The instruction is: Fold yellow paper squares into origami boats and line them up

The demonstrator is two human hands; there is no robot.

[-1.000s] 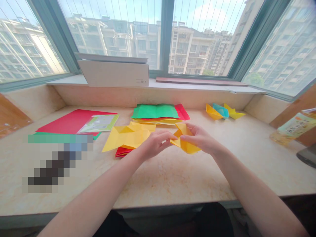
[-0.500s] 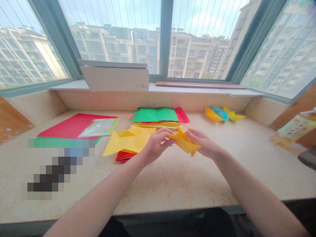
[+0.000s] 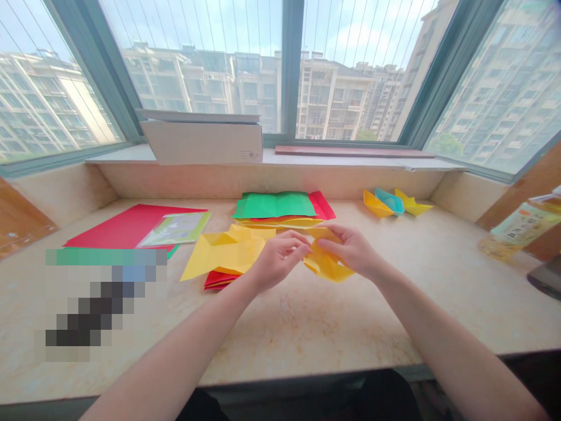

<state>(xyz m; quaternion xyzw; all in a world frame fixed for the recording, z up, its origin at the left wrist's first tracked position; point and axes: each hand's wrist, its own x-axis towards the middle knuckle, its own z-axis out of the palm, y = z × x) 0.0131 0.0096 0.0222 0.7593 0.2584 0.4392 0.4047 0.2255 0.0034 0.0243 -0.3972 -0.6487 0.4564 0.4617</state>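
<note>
A folded piece of yellow paper [image 3: 328,264] is held up between my two hands, a little above the counter. From the right, my right hand [image 3: 354,247] grips it, thumb across its upper face. The fingertips of my left hand [image 3: 283,255] pinch at its left edge. Its folds look spread, with a gap showing near the lower right. Beside my left hand lies an unfolded, creased yellow sheet [image 3: 223,251], partly on top of several red folded papers [image 3: 218,279]. Behind my hands sits a stack with a green creased sheet [image 3: 275,204] on top.
Folded paper boats, yellow and blue [image 3: 389,202], stand at the back right. Red sheets [image 3: 116,225] and a clear packet [image 3: 177,228] lie at left, near a blurred patch. A bottle [image 3: 521,228] stands at far right. A white box [image 3: 205,142] rests on the sill.
The yellow folded paper has turned and spread wider in my hands, its pointed tips no longer showing. My right thumb has moved onto its face. The view has shifted slightly.
</note>
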